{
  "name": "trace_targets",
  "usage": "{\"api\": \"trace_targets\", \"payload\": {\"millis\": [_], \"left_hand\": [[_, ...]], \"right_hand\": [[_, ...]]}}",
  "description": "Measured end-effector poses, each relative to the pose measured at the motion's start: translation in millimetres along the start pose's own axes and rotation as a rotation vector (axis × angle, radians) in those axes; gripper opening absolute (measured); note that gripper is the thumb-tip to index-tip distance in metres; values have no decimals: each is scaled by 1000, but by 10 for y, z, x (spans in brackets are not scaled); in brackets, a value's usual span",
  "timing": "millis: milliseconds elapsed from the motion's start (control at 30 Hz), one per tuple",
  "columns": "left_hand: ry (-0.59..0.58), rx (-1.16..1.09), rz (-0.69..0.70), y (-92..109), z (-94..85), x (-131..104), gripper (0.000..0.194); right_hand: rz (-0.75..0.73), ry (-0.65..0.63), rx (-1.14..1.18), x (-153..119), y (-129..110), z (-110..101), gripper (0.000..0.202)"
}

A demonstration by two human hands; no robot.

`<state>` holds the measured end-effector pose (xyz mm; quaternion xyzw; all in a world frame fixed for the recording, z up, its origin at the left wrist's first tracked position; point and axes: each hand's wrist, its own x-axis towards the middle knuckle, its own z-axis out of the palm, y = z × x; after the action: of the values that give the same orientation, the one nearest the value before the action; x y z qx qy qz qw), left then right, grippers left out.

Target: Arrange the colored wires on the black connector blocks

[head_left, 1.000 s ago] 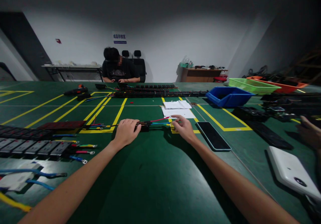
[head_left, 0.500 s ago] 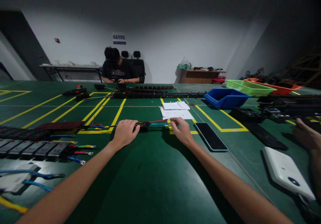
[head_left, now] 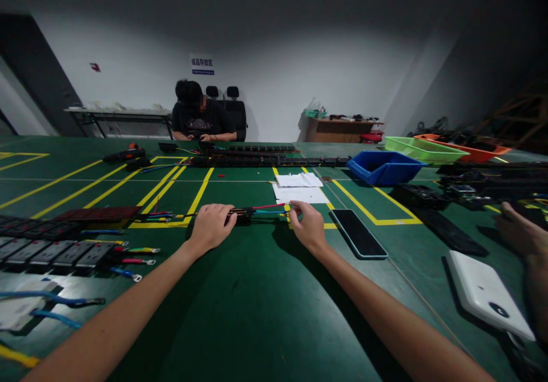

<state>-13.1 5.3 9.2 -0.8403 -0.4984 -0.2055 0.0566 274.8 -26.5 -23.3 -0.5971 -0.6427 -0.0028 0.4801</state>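
My left hand (head_left: 212, 225) is closed over a bundle of coloured wires that runs into a black piece (head_left: 244, 217) lying on the green table. From that piece a red wire (head_left: 269, 206) and a blue wire (head_left: 268, 212) stretch to the right, with metal ring terminals at their tips. My right hand (head_left: 307, 224) is curled at those tips, its index finger and thumb around the end of the red wire. The left palm hides part of the bundle. White paper sheets (head_left: 299, 188) lie just beyond, and a phone (head_left: 358, 233) rests right of my right hand.
Power strips (head_left: 55, 253) with lugged wires lie at left. At right are a blue bin (head_left: 385, 168), a green bin (head_left: 423, 149), a white device (head_left: 488, 293) and another person's hand (head_left: 520, 228). A person (head_left: 201, 116) sits across the table. A drill (head_left: 126, 153) lies farther back.
The view has shifted very slightly. Both hands stay at the wires; the index finger and thumb of my right hand show a slightly wider gap behind their tips.
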Motion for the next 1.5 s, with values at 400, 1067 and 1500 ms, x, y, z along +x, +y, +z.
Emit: {"api": "trace_targets", "payload": {"millis": [400, 1067, 1500], "left_hand": [[-9, 14, 10, 6, -4, 1, 53], [8, 12, 10, 11, -7, -1, 51], [2, 21, 11, -5, -8, 1, 51]], "right_hand": [[29, -131, -284, -64, -93, 26, 22], [-248, -104, -169, -23, -102, 9, 45], [-254, -104, -49, -19, 9, 69, 47]]}}
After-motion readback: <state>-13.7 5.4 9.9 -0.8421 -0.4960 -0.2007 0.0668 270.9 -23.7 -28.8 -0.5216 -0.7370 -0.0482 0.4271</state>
